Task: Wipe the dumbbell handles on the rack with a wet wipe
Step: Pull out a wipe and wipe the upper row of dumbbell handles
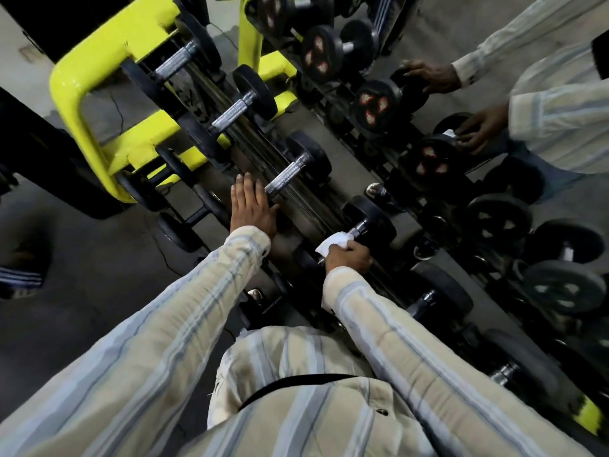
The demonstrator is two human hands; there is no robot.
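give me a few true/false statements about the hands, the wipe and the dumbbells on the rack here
1. The right hand holds the white wet wipe around a dumbbell handle. True.
2. The left hand grips a second wipe. False: it holds nothing; its fingers lie straight on the black end of a dumbbell.
3. The rack frame is red. False: it is yellow.
4. The knurled handle just beyond the left hand is bare, with no wipe on it. True.
5. A mirror behind the rack shows a reflection of the person's hands. True.
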